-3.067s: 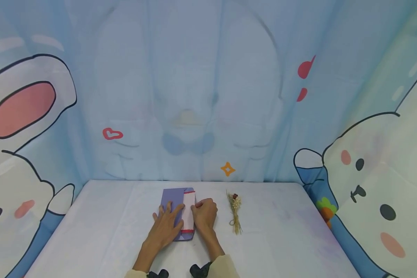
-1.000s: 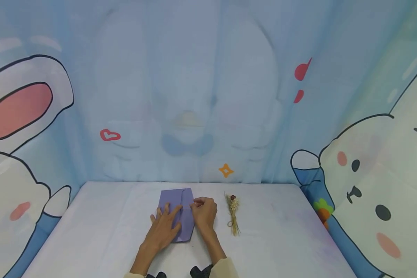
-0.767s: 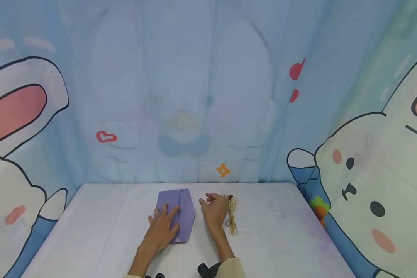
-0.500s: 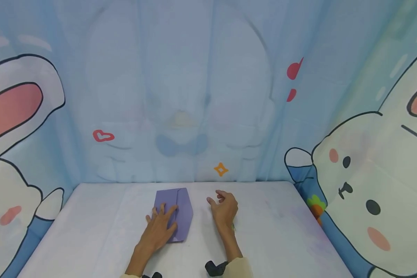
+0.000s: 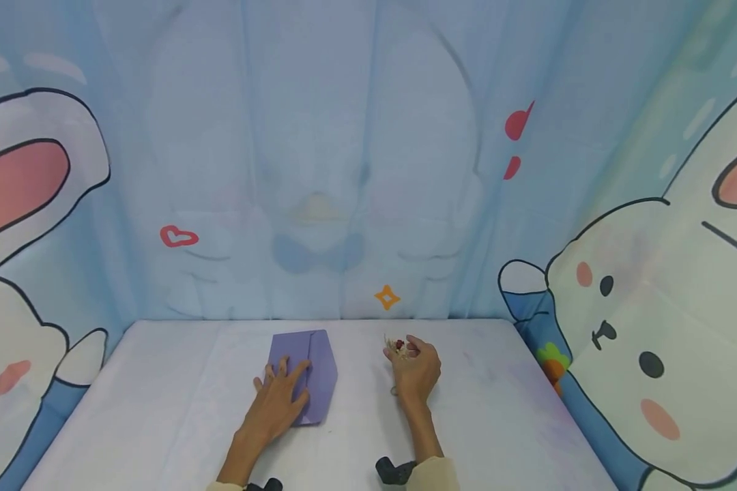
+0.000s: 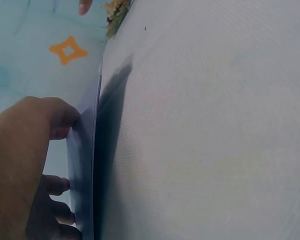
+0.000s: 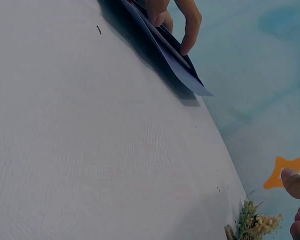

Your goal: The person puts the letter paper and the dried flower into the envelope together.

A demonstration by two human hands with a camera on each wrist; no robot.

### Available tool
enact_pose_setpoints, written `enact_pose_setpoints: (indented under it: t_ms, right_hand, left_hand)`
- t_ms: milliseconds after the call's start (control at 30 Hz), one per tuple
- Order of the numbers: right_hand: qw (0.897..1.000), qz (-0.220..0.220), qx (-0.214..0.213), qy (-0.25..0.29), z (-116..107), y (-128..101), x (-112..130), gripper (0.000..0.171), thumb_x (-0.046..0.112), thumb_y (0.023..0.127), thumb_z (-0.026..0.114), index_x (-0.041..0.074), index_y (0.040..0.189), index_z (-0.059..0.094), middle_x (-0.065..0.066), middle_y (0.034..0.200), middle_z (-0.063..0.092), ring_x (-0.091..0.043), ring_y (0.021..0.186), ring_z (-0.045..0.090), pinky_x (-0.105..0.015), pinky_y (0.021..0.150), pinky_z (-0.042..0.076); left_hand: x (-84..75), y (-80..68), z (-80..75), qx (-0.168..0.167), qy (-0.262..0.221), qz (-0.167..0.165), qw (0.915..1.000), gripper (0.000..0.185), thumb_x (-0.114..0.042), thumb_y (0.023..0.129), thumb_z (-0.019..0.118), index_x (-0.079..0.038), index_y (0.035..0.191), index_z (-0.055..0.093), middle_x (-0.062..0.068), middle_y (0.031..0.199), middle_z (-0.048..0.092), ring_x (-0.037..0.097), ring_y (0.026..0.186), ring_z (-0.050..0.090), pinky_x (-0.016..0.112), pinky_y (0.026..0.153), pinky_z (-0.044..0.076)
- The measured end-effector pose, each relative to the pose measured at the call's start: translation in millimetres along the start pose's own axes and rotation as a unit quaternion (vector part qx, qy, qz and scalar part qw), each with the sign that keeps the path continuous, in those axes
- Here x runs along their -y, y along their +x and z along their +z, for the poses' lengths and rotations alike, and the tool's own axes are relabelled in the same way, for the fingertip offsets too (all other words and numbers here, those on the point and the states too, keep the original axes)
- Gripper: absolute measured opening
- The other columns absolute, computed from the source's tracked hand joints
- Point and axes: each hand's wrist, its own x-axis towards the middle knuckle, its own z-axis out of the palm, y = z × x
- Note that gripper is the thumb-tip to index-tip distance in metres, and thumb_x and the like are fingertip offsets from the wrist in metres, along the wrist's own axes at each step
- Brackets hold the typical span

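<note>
On the white table lies a purple paper envelope, its flap with slanted corners facing right. My left hand rests on its left part, fingers spread over the paper; the left wrist view shows the envelope edge-on under the fingertips. To the right, my right hand hovers around the head of a small bunch of dried flowers, covering most of its stems. In the right wrist view the thumb and fingers stand apart above the flowers, with no contact visible.
Behind the table's far edge hangs a light blue curtain printed with cartoon rabbits. Black wrist cameras sit at the cuffs. White tabletop lies between the two hands.
A pale strip with red ends, visible earlier on the envelope, is now covered by purple paper. My right hand has left the flap and moved right to the dried flowers; my left hand stays on the envelope.
</note>
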Motion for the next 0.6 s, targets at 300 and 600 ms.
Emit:
enact_pose_setpoints:
  t_ms: [300, 600]
  right_hand:
    - [1.0, 0.015, 0.002, -0.019, -6.0, -2.6, -9.5, 0.054, 0.012, 0.074, 0.101, -0.006, 0.12, 0.079, -0.024, 0.104, 0.075, -0.039, 0.096, 0.069, -0.052, 0.087, 0.052]
    - [0.998, 0.057, 0.017, -0.034, -4.2, -13.1, -25.5, 0.055, 0.015, 0.079, 0.098, -0.009, 0.123, 0.077, -0.026, 0.108, 0.076, -0.039, 0.099, 0.071, -0.054, 0.091, 0.055]
  left_hand:
    - [2.6, 1.1, 0.8, -0.001, 0.003, -0.001, 1.0, 0.056, -0.028, 0.105, 0.061, -0.019, 0.16, 0.056, 0.037, 0.166, 0.042, 0.075, 0.15, 0.031, 0.094, 0.112, 0.024]
    - [1.4, -1.5, 0.3, 0.007, 0.001, -0.007, 1.0, 0.055, -0.027, 0.106, 0.06, -0.019, 0.16, 0.055, 0.037, 0.167, 0.041, 0.075, 0.151, 0.03, 0.093, 0.113, 0.024]
